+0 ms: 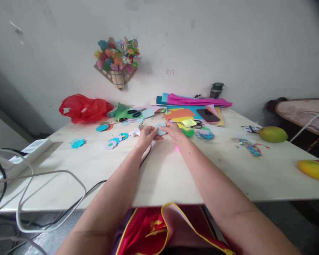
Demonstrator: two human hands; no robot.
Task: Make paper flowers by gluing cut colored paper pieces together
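The paper [161, 132] is pale blue, small and thin, with a rounded outline that looks lobed like a petalled flower; where the fingers cross it, the edge is hidden. Its surface seems plain, without a bright centre, though it is too small and soft in the picture to tell finer marks.

It sits between the two hands, raised in front of the person over the middle of the counter [167, 184]. The fingers of the left hand [147, 136] are at its left edge, curled in, thumb and forefinger nearly closed on it. The fingers of the right hand [174, 131] meet its right side, the tips bent inward and almost together on the edge. Most of the paper shows in the gap between the two sets of tips. Whether the left hand's lower fingers also touch it, I cannot tell.

Just left of the left hand is a white object [133, 133], then a row of blue and lilac flowers [117, 140]. A pink scrap [177, 148] lies beside the right wrist, and a flower stack [205, 134] lies to the right.
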